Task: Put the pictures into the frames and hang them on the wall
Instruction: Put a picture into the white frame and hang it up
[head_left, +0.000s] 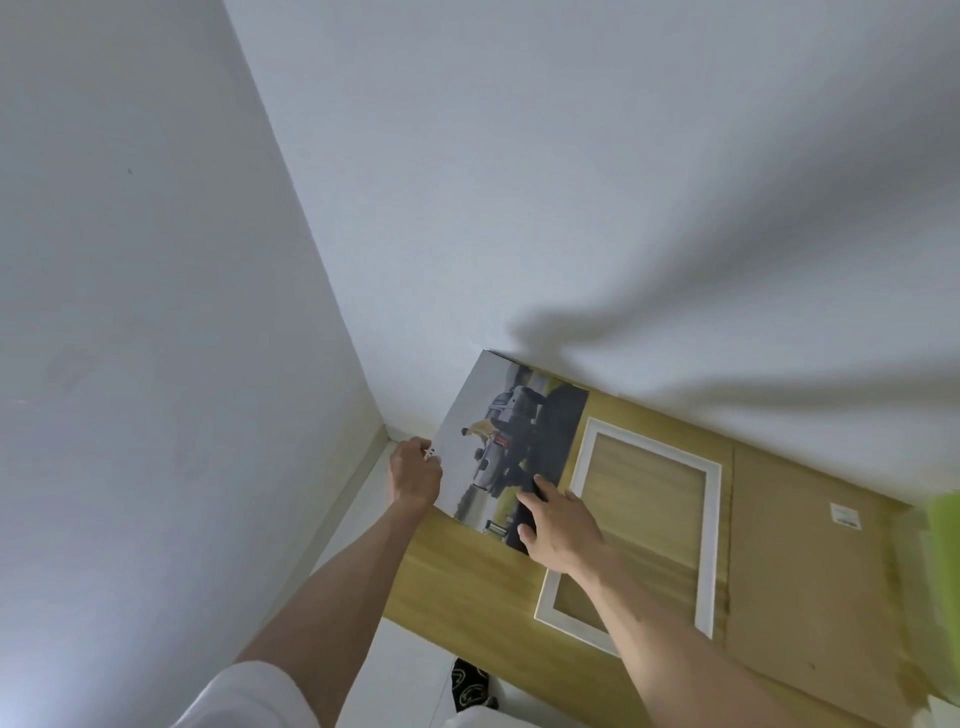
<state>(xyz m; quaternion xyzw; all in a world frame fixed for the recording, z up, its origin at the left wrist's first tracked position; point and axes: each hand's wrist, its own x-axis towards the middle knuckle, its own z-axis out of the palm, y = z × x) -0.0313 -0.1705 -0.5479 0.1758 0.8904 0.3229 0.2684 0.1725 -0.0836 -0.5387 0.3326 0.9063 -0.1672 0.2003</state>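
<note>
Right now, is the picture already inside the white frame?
No. The picture lies on the table left of the empty white frame, held by both hands.

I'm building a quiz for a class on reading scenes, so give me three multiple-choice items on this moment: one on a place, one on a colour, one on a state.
1. Where does the white frame lie?
A. Hung on the wall
B. Flat on the wooden table, between the picture and the brown backing board
C. On the floor

2. What colour is the frame?
A. Black
B. White
C. Red

3. What is the left hand doing?
A. Hanging idle
B. Pressing flat on the backing board
C. Gripping the picture's outer edge

Answers: 1 B, the frame rests on the wood with the picture on one side and the backing board on the other. 2 B, its border is plainly white. 3 C, its fingers curl round the print's edge while the right hand rests on the print.
</note>
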